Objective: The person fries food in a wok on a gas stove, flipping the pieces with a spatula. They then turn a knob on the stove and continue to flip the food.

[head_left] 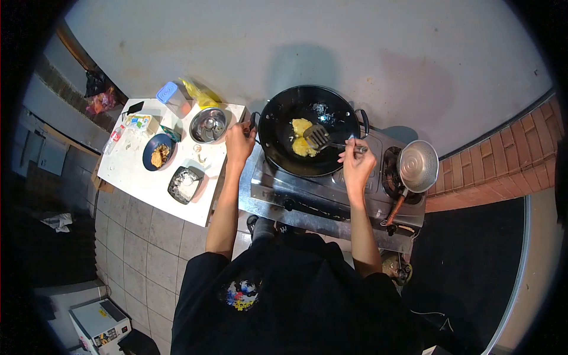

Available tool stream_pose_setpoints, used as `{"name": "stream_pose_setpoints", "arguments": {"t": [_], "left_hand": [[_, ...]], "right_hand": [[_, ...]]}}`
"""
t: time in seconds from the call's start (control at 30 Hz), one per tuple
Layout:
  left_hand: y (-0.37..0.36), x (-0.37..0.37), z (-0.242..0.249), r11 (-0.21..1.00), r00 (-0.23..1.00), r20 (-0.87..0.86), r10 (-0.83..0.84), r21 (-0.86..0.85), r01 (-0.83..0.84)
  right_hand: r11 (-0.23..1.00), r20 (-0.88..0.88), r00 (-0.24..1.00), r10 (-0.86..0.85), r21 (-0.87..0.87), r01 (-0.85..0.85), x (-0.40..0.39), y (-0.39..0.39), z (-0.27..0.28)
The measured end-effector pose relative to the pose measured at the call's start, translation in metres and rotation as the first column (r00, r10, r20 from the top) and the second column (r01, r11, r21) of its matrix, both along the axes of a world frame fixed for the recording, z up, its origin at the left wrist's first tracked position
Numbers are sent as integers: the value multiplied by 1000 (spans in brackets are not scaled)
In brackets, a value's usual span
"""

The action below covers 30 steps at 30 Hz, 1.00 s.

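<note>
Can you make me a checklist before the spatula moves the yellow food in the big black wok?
1. Right hand holding the spatula: ok.
2. Left hand gripping the wok's left handle firmly: cannot tell; it is right beside it.
3. Yellow food inside the wok: ok.
4. Flame lit under the wok: cannot tell; hidden.
5. Silver pan's wooden handle turned away from the person: not ok; it points towards them.

White table (133, 178) under 1 steel bowl (208, 124), 2 dark dishes (152, 144)
</note>
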<state>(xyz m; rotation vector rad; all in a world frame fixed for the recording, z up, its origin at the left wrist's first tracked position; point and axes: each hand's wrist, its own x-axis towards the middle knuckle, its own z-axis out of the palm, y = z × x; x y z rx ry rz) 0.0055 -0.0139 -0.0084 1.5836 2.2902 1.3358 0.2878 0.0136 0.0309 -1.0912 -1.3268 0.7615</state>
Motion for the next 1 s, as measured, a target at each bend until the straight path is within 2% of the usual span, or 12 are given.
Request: {"name": "stream_pose_setpoints", "arguments": {"t": [0.07, 0.37, 0.57, 0.63, 1.0], "left_hand": [[1, -1, -1, 1000, 1000, 5, 1, 0, -1], [1, -1, -1, 1000, 1000, -4, -1, -22, 0], [2, -1, 0, 1000, 1000, 8, 2, -8, -2], [1, 0, 3, 1000, 1000, 21, 4, -3, -3], [1, 2, 4, 998, 999, 22, 36, -61, -35]], "right_hand": [[1000, -50, 999, -10, 24, 11, 5, 4, 3], [997, -55, 998, -37, 66, 41, 18, 4, 14], [999, -52, 998, 32, -33, -34, 15, -2, 12], [994, 10, 998, 57, -95, -56, 13, -3, 12], [991, 63, 994, 86, -109, -78, -2, -6, 5]]}}
